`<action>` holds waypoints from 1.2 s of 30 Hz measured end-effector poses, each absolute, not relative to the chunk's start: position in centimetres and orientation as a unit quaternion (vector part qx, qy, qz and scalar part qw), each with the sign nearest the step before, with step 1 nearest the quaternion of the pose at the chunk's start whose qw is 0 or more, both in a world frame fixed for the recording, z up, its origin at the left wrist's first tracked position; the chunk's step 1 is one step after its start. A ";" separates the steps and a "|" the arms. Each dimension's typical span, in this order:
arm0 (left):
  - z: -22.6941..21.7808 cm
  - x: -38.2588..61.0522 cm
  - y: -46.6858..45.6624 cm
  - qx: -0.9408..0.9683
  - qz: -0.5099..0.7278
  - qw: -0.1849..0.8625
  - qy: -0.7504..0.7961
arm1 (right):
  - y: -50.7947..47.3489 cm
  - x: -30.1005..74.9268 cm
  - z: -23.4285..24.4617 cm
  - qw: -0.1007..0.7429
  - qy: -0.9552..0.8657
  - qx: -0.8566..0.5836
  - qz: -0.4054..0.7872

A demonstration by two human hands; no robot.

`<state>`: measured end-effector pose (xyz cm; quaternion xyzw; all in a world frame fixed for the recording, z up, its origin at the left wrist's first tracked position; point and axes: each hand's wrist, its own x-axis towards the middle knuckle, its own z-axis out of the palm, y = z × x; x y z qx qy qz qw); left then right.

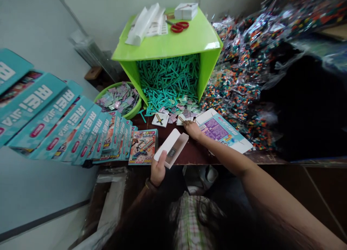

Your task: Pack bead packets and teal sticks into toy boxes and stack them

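My left hand grips an open cardboard box near the table's front edge. The box is tilted with its flap up, showing a white inside with something small and dark in it. My right hand reaches forward, its fingers closed at the edge of a small white picture booklet with a sword printed on it. Left of that lies another sword booklet. Small pink and green sachets are scattered just beyond my right fingers. A flattened teal and purple carton lies under my right forearm.
A lime-green bin on its side spills teal sticks; red scissors and papers lie on top. A green basket holds sachets. Teal boxes line the left, with one more box nearer. Bags of colourful pieces crowd the right.
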<state>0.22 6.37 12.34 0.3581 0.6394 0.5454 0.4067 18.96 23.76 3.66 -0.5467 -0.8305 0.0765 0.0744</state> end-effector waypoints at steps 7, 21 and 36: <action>12.5 0.6 6.3 0.358 0.550 0.405 0.637 | 23.9 20.2 4.1 0.176 -0.793 -0.570 0.129; 13.0 0.5 8.3 0.434 0.528 0.412 0.603 | 15.0 23.3 15.5 0.376 -0.870 -0.255 0.191; 13.6 2.1 6.8 0.589 0.474 0.332 0.564 | 10.6 46.3 2.1 0.351 -0.473 -0.793 -0.158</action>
